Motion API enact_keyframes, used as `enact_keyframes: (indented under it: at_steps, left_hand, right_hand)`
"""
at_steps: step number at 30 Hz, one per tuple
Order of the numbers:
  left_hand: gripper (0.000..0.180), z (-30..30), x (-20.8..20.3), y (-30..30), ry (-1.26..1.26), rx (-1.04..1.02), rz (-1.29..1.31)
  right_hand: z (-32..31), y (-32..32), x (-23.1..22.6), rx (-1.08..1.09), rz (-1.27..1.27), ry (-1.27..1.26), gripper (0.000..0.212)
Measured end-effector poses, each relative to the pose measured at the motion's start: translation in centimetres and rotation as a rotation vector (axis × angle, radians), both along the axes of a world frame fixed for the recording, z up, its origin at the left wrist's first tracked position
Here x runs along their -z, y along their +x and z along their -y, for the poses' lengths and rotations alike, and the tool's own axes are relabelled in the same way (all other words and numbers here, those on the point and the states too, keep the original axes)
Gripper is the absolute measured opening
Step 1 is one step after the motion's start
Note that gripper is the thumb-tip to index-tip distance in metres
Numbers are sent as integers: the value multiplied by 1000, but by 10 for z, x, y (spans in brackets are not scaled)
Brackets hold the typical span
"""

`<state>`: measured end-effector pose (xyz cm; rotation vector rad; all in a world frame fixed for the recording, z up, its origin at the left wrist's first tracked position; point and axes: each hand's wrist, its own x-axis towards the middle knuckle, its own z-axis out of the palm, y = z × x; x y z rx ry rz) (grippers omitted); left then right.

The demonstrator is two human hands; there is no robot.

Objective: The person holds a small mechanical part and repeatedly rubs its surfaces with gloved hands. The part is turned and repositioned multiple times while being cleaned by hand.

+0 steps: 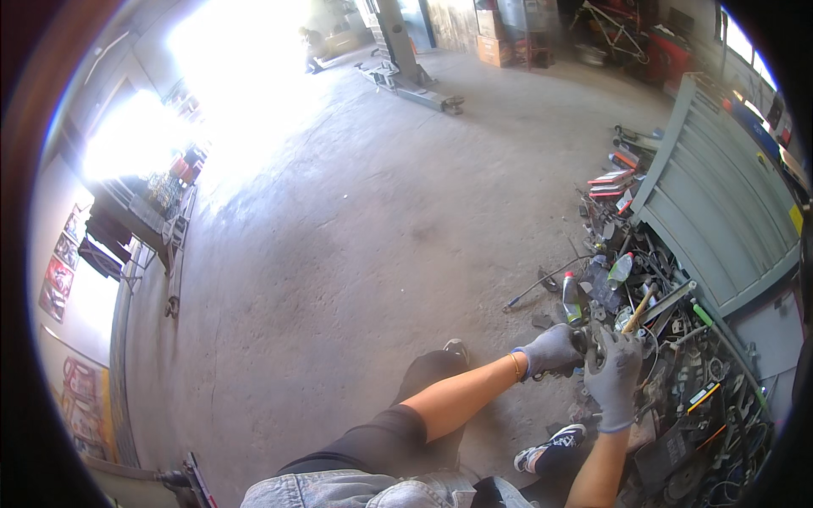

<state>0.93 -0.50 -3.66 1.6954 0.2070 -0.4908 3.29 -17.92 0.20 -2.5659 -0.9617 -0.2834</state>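
Note:
Both hands wear grey work gloves and meet low over the edge of a heap of scrap parts [669, 339]. My left hand [552, 349] is closed around a small dark part that I cannot make out. Close beside it, my right hand [614, 379] is closed with fingers and thumb bent toward that part. What the right fingers grip is hidden. Just beyond the hands stands a bottle with a red cap and a green label [572, 300]. A clear green-tinted bottle [621, 270] leans farther back. To the right of my right hand lies a yellowish wooden handle [639, 311].
A grey-green metal cabinet [720, 195] rises behind the heap on the right. A thin metal rod [542, 284] sticks out over the concrete floor [364, 237]. Several red and white boxes [611, 182] lie at the far end. Vehicle lift posts [394, 42] stand farther off.

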Motion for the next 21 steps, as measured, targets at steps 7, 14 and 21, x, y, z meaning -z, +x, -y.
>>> enact_keyframes:
  at_steps: [7, 14, 21]
  left_hand:
    - [27, -3, -29, -6, -52, 155, 45]
    - [32, -3, -36, -11, -47, 341, 102]
    - [33, -6, -30, -14, -96, 304, 109]
  right_hand:
    - [43, 24, 5, 3, -847, 599, 44]
    - [54, 29, 11, -173, -1028, 653, 55]
    - [54, 29, 3, -184, -1040, 576, 54]
